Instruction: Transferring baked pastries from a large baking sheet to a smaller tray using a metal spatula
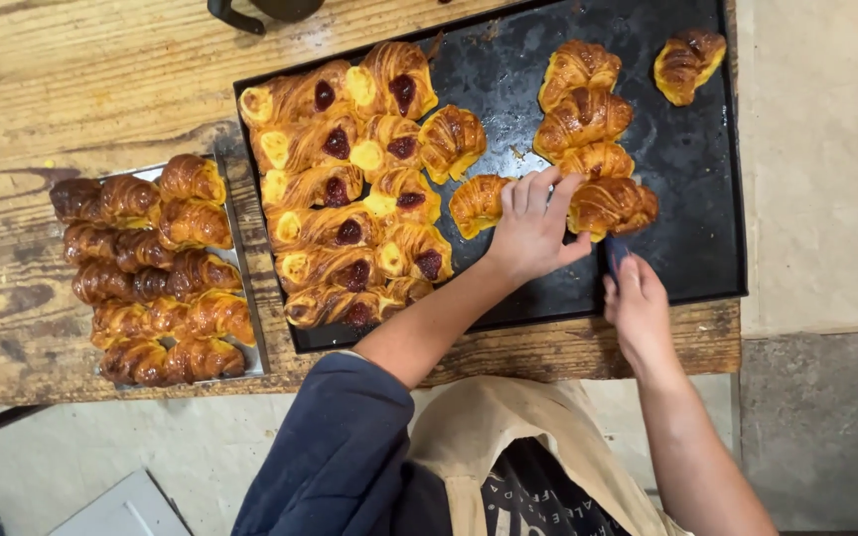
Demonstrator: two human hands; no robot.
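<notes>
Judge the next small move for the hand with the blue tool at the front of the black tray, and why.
Probably slide the blue scraper in the right hand under the croissant just ahead of it. The tool's tip sits at that pastry's near edge on the black tray, while the left hand rests beside it, fingers spread, seemingly steadying it for lifting.

Worn wooden table (pixel 81 89) beside a pale stone wall (pixel 826 149), grey floor (pixel 191 447).
</notes>
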